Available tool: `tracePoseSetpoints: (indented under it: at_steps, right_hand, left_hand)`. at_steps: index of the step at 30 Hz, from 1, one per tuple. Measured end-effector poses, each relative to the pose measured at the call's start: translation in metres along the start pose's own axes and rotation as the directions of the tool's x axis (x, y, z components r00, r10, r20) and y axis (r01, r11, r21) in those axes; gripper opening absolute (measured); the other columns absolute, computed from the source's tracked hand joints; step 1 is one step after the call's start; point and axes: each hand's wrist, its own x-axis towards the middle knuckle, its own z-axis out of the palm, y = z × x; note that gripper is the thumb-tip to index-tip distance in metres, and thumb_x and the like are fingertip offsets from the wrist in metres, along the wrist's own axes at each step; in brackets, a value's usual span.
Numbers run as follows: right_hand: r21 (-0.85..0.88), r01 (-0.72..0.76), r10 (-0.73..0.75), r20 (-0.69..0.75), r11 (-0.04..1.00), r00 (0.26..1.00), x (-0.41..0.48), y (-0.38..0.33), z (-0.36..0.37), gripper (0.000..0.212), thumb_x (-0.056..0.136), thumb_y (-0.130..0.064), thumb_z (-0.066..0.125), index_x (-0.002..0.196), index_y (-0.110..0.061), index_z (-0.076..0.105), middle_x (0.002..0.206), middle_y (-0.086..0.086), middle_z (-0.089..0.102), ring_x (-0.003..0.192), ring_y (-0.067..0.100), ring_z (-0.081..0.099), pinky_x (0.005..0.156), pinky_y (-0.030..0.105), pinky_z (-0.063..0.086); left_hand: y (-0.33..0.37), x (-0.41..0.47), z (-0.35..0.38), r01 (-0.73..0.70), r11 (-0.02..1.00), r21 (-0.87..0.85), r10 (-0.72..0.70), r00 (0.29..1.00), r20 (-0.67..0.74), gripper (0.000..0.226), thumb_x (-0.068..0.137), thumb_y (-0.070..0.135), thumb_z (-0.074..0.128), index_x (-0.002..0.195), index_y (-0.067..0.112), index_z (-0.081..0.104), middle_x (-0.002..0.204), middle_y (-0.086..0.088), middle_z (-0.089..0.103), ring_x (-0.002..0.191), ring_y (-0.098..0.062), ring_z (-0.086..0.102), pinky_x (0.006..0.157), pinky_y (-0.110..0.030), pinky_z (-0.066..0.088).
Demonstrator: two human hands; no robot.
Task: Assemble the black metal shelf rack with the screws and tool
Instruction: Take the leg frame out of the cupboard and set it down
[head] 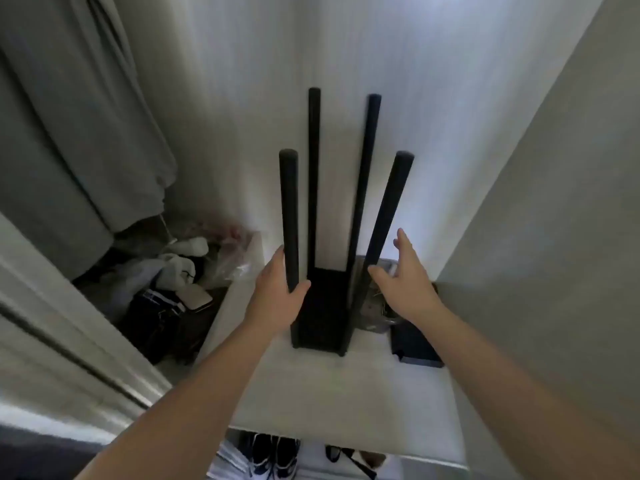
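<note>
Black rack stands upright on the white bench, close to the back wall. Four posts rise from a low base and splay slightly; no upper shelves fitted. Left hand wraps the front-left post low down. Right hand is spread, holding nothing, just beside the front-right post; contact unclear.

Step, as judged: steadying or shifting the frame. Best gripped low on both front posts, base kept flat.

Dark flat item right of base; clothes pile left; shoes below. No readable writing. Screws and tool not seen.
</note>
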Motion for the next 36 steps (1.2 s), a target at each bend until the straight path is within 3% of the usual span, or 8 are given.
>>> tracePoseSetpoints:
  at_steps: [3,6,8,15,20,27,32,36]
  right_hand:
    - [0.024,-0.016,0.017,-0.026,1.000,1.000,0.022,0.001,0.009,0.068,0.103,-0.019,0.059,0.160,-0.024,0.021,0.156,0.001,0.042,0.143,0.022,0.038,0.113,0.036,0.039]
    - [0.061,-0.053,0.056,-0.053,0.997,0.997,0.038,0.003,0.014,0.038,0.103,-0.015,0.057,0.137,-0.025,0.043,0.125,-0.005,0.061,0.115,0.012,0.058,0.079,0.007,0.045]
    - [0.082,-0.036,0.042,-0.069,0.996,0.997,0.044,0.001,0.013,0.026,0.103,-0.013,0.056,0.123,-0.027,0.047,0.113,-0.011,0.064,0.098,-0.002,0.062,0.065,0.001,0.044]
    - [0.155,0.025,-0.013,-0.078,0.988,0.997,0.038,-0.001,0.007,0.017,0.102,-0.011,0.058,0.117,-0.019,0.054,0.108,-0.019,0.066,0.098,0.004,0.066,0.073,0.012,0.050]
    - [0.205,0.079,-0.078,-0.010,0.976,0.997,0.007,-0.009,-0.005,0.021,0.102,-0.010,0.059,0.120,-0.021,0.056,0.113,-0.014,0.067,0.106,0.012,0.067,0.094,0.035,0.057]
    - [0.257,0.154,-0.175,0.060,0.954,0.983,-0.071,-0.008,-0.027,0.022,0.100,-0.010,0.061,0.120,-0.020,0.060,0.114,-0.007,0.070,0.110,0.015,0.067,0.101,0.046,0.055]
    - [0.314,0.197,-0.246,0.124,0.929,0.961,-0.140,0.003,-0.042,0.026,0.100,-0.010,0.062,0.117,-0.030,0.061,0.112,-0.014,0.071,0.111,0.008,0.066,0.103,0.047,0.054]
    - [0.338,0.231,-0.297,0.160,0.913,0.941,-0.196,0.007,-0.051,0.029,0.101,-0.010,0.060,0.113,-0.036,0.060,0.109,-0.021,0.071,0.111,0.009,0.067,0.094,0.036,0.056]
  left_hand:
    - [-0.004,0.022,0.003,0.077,0.997,-0.015,-0.076,0.997,0.023,0.068,0.097,0.028,0.062,0.154,0.025,0.025,0.147,0.001,0.049,0.134,-0.019,0.049,0.111,-0.043,0.043]
    - [-0.006,0.034,0.006,0.131,0.991,0.028,-0.132,0.990,0.045,0.054,0.099,0.025,0.057,0.147,0.019,0.034,0.136,-0.004,0.059,0.121,-0.022,0.059,0.103,-0.043,0.050]
    - [-0.006,0.039,0.006,0.132,0.991,0.033,-0.133,0.990,0.050,0.046,0.100,0.024,0.056,0.143,0.017,0.039,0.132,-0.006,0.061,0.118,-0.024,0.060,0.100,-0.045,0.051]
    - [0.004,0.027,0.004,0.075,0.996,0.037,-0.076,0.997,0.028,0.024,0.099,0.017,0.058,0.121,0.023,0.052,0.109,0.006,0.066,0.100,-0.016,0.065,0.081,-0.028,0.051]
    - [0.017,-0.007,-0.008,0.027,0.996,0.091,-0.026,0.999,-0.023,0.024,0.098,0.021,0.060,0.121,0.021,0.052,0.107,0.005,0.066,0.096,-0.015,0.065,0.082,-0.036,0.057]
    - [0.044,-0.103,-0.021,0.006,0.994,0.110,0.000,0.999,-0.052,0.017,0.097,0.020,0.059,0.111,0.023,0.051,0.101,0.005,0.066,0.096,-0.017,0.065,0.088,-0.044,0.055]
    - [0.060,-0.193,-0.020,0.005,0.991,0.135,0.009,0.995,-0.101,0.026,0.096,0.023,0.060,0.118,0.030,0.048,0.098,0.013,0.064,0.093,-0.013,0.065,0.083,-0.040,0.055]
    - [0.069,-0.260,-0.022,0.006,0.992,0.127,0.010,0.993,-0.121,0.027,0.096,0.022,0.061,0.119,0.029,0.050,0.097,0.017,0.065,0.093,-0.009,0.065,0.083,-0.038,0.055]
